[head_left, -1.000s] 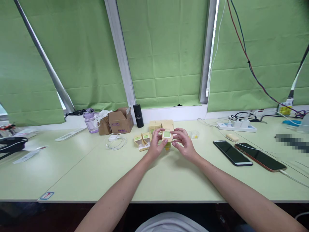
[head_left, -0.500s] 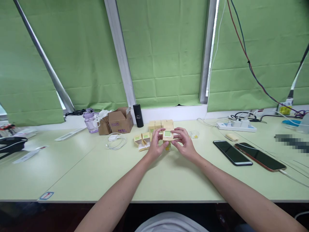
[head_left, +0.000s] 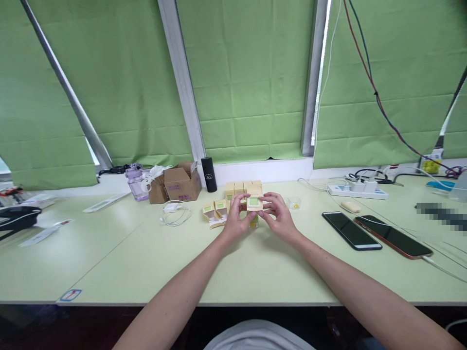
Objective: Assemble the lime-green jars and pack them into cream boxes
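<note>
Between both hands, above the table, is a small tan cardboard box with a green-and-white square on the side facing me. My left hand grips its left side, fingers on top and thumb low. On the right side my right hand holds it the same way. Just below the box a small clear container with something yellow in it is partly hidden. Two opened tan boxes stand left of my left hand. Behind my hands several similar boxes form a row, partly covered.
Another clear container sits right of my hands. To the left are a white charger with cable, a brown carton, a black cylinder and a purple bottle. Two phones and a power strip lie right.
Almost nothing differs. The held box has shifted very slightly between my fingers, and both hands keep their place and grip.
</note>
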The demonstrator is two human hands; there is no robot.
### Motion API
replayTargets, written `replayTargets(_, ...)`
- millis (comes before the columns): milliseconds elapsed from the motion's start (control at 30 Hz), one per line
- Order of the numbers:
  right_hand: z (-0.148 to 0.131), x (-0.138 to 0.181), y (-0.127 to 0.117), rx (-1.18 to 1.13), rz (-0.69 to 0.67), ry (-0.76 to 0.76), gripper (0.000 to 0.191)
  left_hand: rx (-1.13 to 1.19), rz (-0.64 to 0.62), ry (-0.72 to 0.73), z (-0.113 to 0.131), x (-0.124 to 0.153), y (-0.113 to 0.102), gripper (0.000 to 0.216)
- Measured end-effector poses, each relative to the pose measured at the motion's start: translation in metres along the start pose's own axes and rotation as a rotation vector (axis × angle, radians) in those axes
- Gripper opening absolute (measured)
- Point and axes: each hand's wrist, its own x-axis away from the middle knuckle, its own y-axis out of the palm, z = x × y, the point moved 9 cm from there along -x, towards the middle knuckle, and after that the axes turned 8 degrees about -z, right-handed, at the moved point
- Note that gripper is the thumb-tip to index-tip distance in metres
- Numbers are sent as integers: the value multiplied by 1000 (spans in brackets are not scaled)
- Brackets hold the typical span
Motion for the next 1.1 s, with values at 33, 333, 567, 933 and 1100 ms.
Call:
replayTargets(33, 0, 0, 0, 1, 1, -1, 38, -2, 3, 0, 0, 0, 0, 53)
replayTargets(333, 1, 0, -1, 0, 7, 5, 35, -16, 29, -9, -1, -1, -1, 48)
replayTargets(567, 1, 0, -1, -8, 4, 11, 33, -6, 51, -24, -5, -2, -2, 46)
replayTargets(933, 4, 0, -1, -17, 1, 8, 33, 31, 25, 54, -4, -1, -7, 49)
replayTargets(1100, 6, 0, -1, -36, 4, 5, 32, 19, 38, 48, -3, -2, -6, 45)
